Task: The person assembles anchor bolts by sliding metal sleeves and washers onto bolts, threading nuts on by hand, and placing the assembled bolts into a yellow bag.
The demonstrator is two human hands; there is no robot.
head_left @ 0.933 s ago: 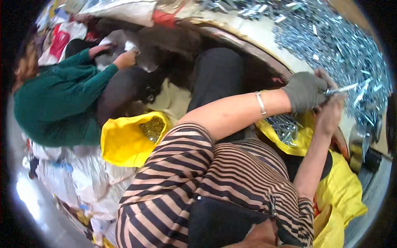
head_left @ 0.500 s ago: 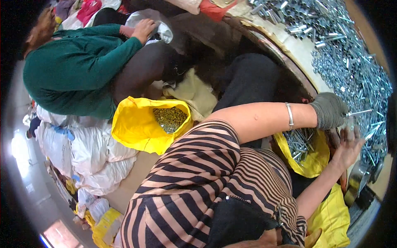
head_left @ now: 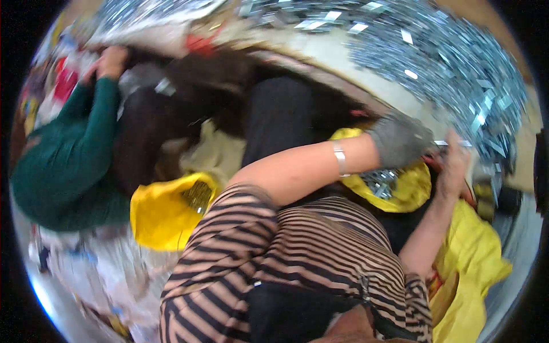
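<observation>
My left hand point(head_left: 402, 140), in a grey glove with a metal bangle on the wrist, reaches over a yellow sack point(head_left: 413, 182) that holds shiny metal pieces. Its fingers look curled, and a bright bolt-like metal piece point(head_left: 454, 143) shows between it and my right hand. Bare and smeared by motion, my right hand point(head_left: 453, 166) is raised close to the glove at the sack's right side. I cannot make out its grip. Beyond both hands spreads a large heap of metal fasteners point(head_left: 437, 68), blurred here.
A co-worker in a green top point(head_left: 74, 166) sits at the left. Between us stands a second yellow sack point(head_left: 157, 214) with small metal parts. White sacks point(head_left: 108, 271) lie at the lower left, yellow cloth point(head_left: 474, 268) at the right. The table's edge point(head_left: 343, 86) curves ahead.
The view has swung, shifting the scene leftward. My hands have drawn back from the heap to beside the sack. The co-worker's hands have left the pale bag.
</observation>
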